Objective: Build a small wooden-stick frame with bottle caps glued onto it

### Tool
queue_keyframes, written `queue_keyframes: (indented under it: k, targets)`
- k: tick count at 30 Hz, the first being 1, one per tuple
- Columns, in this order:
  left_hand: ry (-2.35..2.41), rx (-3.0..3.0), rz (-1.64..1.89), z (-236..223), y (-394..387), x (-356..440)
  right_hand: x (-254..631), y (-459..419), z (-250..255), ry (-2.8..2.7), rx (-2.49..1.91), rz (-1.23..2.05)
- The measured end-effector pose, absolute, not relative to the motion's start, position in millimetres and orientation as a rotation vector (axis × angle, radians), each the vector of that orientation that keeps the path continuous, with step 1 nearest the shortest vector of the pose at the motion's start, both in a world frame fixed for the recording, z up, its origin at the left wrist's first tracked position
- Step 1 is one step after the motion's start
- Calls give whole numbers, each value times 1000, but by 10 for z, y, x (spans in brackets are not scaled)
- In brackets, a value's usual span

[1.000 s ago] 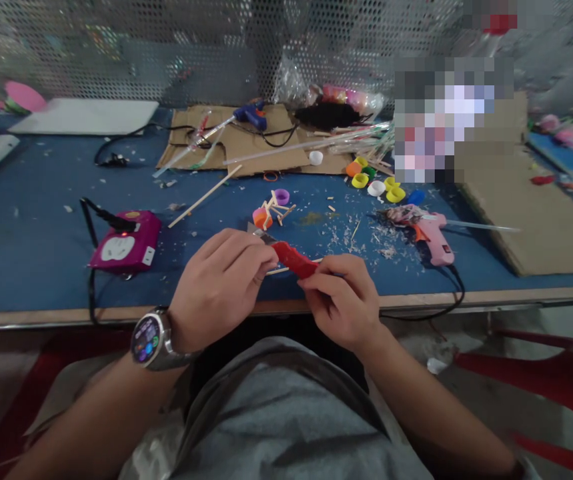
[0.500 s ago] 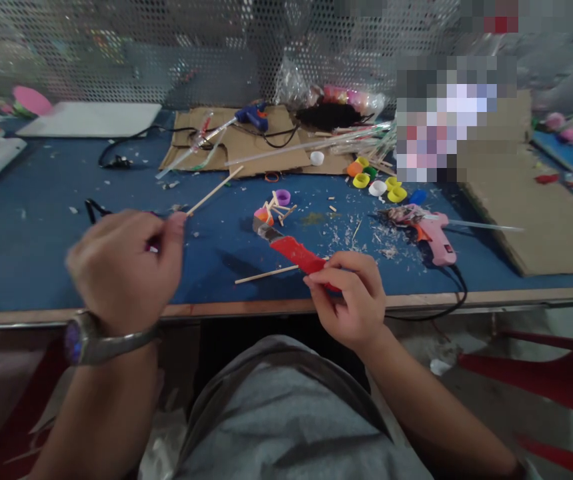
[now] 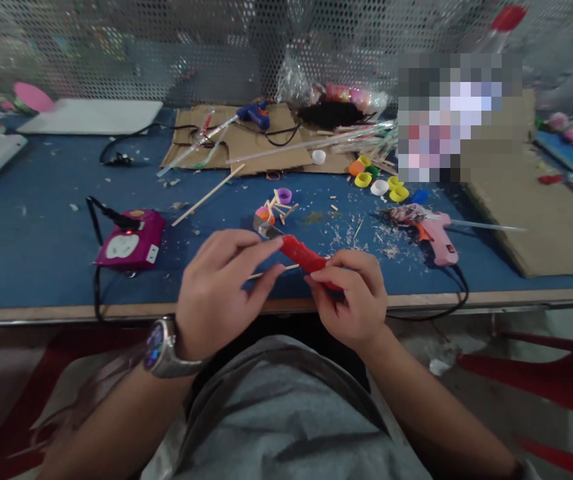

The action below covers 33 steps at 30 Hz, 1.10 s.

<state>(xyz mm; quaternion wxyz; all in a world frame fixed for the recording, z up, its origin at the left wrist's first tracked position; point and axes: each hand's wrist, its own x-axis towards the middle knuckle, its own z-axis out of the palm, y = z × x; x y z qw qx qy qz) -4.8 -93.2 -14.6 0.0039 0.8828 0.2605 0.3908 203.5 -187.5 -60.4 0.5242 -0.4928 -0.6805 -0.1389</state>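
My right hand pinches the red handle of a knife, whose grey blade points up and left. My left hand has thumb and index finger apart, its index tip at the blade end of the red handle; whether it touches is unclear. A thin wooden stick lies on the blue table beyond the left hand. Another wooden stick is partly hidden behind the left fingers and the handle. Just past the blade tip are an orange-pink cap, a purple cap and several short stick pieces.
A magenta power socket box with a plugged cord stands at left. To the right lies a pink glue gun amid shavings, near several coloured caps. Behind are cardboard and a blue glue gun.
My left hand has let go of the wooden stick, leaving it on the table, and moved right to the knife. The socket box is uncovered. My right hand has barely moved.
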Motion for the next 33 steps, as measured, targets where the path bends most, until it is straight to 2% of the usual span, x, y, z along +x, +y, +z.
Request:
queue_keyframes:
  k: [8,17,33]
  targets:
    - [777,2612,1222,-180,-1053,181,2042,-1883,-606,-1641,-1151,-315]
    - [750,2576,899,-69,-975,175,2034,-1864,-629,-1655,-1121,-323]
    - [791,2576,910,-62,-1000,186,2034,-1870,-637,-1647,-1130,-322]
